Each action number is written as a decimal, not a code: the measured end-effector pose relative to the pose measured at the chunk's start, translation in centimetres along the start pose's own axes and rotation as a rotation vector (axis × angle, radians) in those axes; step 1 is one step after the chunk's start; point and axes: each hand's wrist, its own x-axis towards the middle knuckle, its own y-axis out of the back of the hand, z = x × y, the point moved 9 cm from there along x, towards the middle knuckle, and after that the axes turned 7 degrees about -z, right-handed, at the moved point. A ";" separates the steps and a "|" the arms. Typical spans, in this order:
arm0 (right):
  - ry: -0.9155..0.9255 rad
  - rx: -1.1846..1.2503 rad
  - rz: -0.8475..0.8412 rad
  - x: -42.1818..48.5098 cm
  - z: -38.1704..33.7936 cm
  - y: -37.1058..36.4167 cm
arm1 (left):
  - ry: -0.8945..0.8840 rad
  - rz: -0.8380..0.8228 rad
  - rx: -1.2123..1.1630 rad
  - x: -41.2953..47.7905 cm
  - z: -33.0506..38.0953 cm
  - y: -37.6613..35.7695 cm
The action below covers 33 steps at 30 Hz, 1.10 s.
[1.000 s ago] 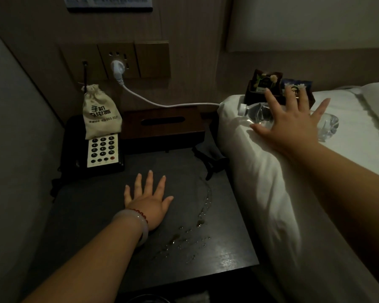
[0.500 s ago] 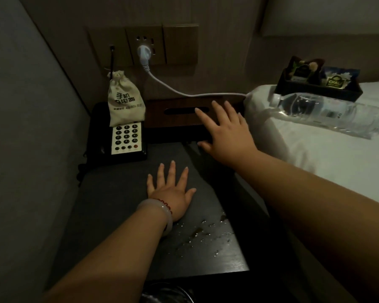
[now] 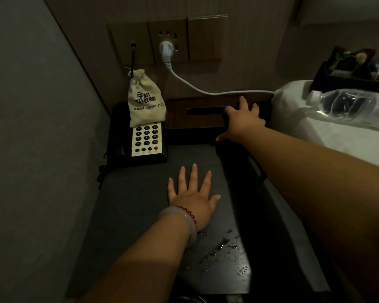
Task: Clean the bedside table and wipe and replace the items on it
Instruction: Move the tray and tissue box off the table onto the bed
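The dark bedside table (image 3: 136, 204) has water drops (image 3: 228, 248) near its front right. My left hand (image 3: 193, 197) lies flat on the tabletop, fingers straight and spread. A brown wooden tissue box (image 3: 197, 112) stands at the back. My right hand (image 3: 241, 121) grips its right end, fingers over the top and thumb down the front face. A black telephone with a white keypad (image 3: 146, 138) sits at the back left. A cloth pouch (image 3: 144, 99) leans on the phone.
A clear water bottle (image 3: 348, 106) lies on the white bed (image 3: 337, 136) to the right, beside a black tray of packets (image 3: 354, 71). A white cable (image 3: 217, 90) runs from the wall plug (image 3: 166, 49) toward the bed. A grey wall (image 3: 31, 149) closes the left side.
My right hand left the water bottle on the bed, swung left and came down on the tissue box. My left hand stayed flat on the table.
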 end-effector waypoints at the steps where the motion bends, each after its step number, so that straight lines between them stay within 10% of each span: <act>1: -0.001 0.001 0.013 -0.3 0.1 0.1 | 0.000 -0.004 -0.001 0.0 0.0 0.0; 17: -0.001 0.021 0.516 -15.2 6.0 8.1 | 0.024 -0.032 0.021 -0.9 0.5 0.5; 33: -0.369 0.005 0.508 -28.6 20.7 9.3 | 0.048 -0.055 -0.001 -1.2 0.7 0.9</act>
